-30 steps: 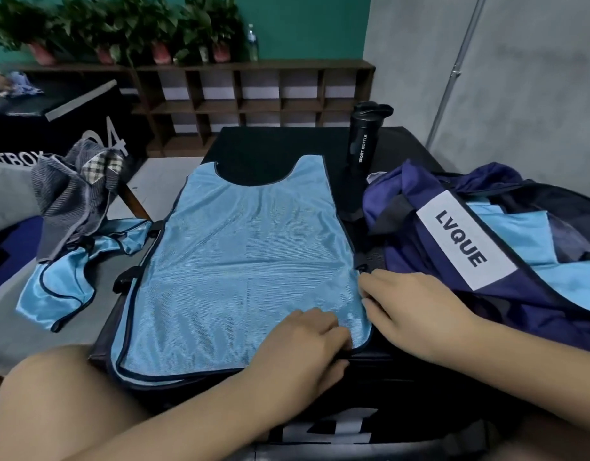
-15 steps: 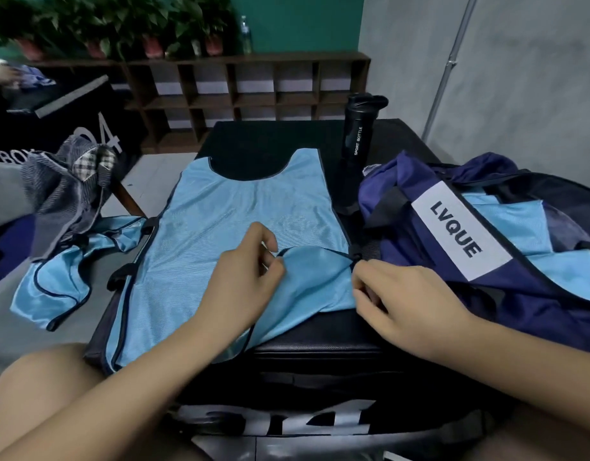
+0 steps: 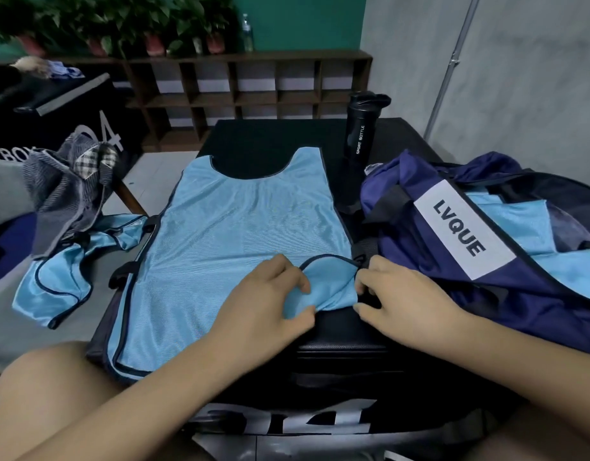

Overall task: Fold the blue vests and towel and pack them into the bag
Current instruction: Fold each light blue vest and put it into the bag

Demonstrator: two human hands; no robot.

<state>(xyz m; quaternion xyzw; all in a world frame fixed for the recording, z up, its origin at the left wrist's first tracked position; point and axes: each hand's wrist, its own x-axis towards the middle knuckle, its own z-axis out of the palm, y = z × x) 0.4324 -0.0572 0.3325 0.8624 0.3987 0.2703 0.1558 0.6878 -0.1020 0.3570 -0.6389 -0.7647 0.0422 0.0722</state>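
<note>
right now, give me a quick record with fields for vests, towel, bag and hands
flat vest: light blue mesh vest spread on the black padded bench, near right corner turned up
left hand: pinches that corner
right hand: grips the same corner
second vest: crumpled shiny blue vest, left of the bench
towel: grey striped towel heaped beyond it
bag: navy fabric bag on the right, blue fabric showing inside
bottle: black sport bottle, upright beside the bag

"LVQUE" on the bag (image 3: 506, 274) label; "SPORT BOTTLE" on the black bottle (image 3: 360, 141)
</note>
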